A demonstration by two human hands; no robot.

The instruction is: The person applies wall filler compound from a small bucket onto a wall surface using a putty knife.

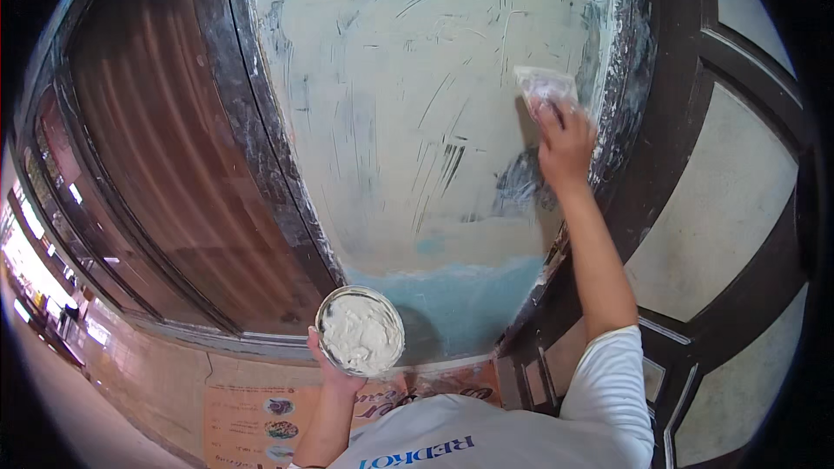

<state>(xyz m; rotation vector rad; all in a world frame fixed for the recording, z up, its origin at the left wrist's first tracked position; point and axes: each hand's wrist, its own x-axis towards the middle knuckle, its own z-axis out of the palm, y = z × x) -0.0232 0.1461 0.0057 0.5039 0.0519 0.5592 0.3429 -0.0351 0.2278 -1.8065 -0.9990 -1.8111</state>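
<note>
In my left hand (332,372) I hold a round tub of white putty (360,332) upright, its open top facing me. Fingers wrap its left side and underside. My right hand (566,143) grips a flat, pale putty scraper (546,87) smeared with white, pressed near the right side of the wall panel (391,122). Cream-white putty with scratchy dark streaks coats most of that panel. A dark bare patch (519,181) shows just below my right hand. Along the bottom of the panel runs a light-blue strip (452,308) without the cream coat.
Dark frames with smeared putty border the panel on both sides. To the left is a glazed section with a brown curtain (165,148); to the right, a dark lattice with pale panes (721,208). An orange printed sheet (248,421) lies on the floor below.
</note>
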